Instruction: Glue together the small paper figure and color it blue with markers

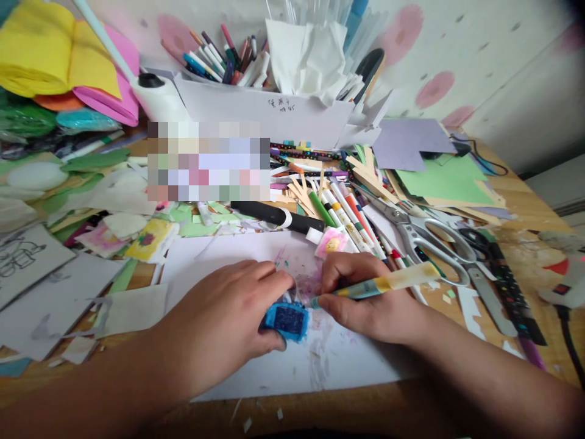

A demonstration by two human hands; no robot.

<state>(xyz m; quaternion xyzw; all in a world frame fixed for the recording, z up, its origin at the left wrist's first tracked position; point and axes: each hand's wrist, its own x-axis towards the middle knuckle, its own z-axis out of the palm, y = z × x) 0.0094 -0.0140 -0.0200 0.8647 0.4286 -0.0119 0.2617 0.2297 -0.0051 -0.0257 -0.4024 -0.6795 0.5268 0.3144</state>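
Between the thumb and fingers of my left hand is a small blue piece with a dark blue rectangle on its face. My right hand grips a marker with a yellow and teal barrel, its tip end close to the right edge of the blue piece. Whether the tip touches the piece, I cannot tell. Beneath both hands lies a white paper sheet, stained with purple and pink smudges. A small pink and yellow piece rests just beyond my right hand.
Large silver scissors lie at the right, beside several loose markers. A black stick-like object lies beyond the sheet. A white box of pens and tissues stands behind. Paper scraps cover the left. A white device with a cord sits far right.
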